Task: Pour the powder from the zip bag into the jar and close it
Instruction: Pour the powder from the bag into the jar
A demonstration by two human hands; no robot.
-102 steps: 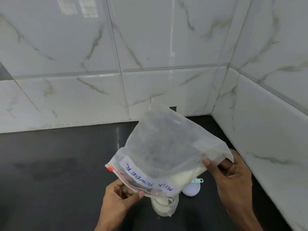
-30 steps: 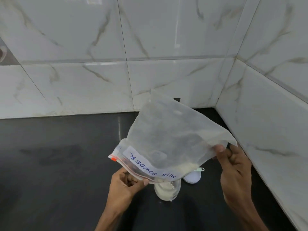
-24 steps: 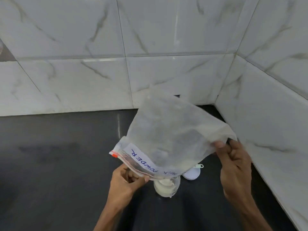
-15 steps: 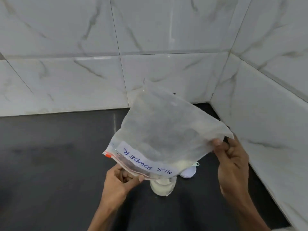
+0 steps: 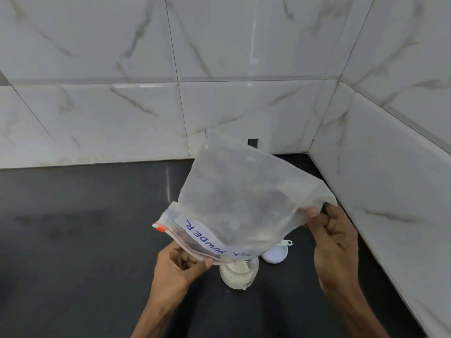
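A clear zip bag (image 5: 239, 198) with a white label reading "MILK POWDER" is held upside down, its open mouth over a small clear jar (image 5: 238, 276) on the black counter (image 5: 73, 240). The jar holds white powder nearly to its top. My left hand (image 5: 178, 267) pinches the zip edge beside the jar mouth. My right hand (image 5: 334, 242) grips the raised bottom corner of the bag. A little powder clings low inside the bag. The jar's white lid (image 5: 275, 254) lies flat on the counter just right of the jar, partly hidden by the bag.
White marble-tiled walls (image 5: 219, 93) stand behind and along the right, meeting in a corner close to the jar. A small dark gap (image 5: 253, 142) shows in the back wall at counter level. The counter stretches off to the left.
The powder heap that lay in the bag's lower corner has mostly gone, and the jar is fuller. Both hands keep the same grip; the bag stays tilted over the jar.
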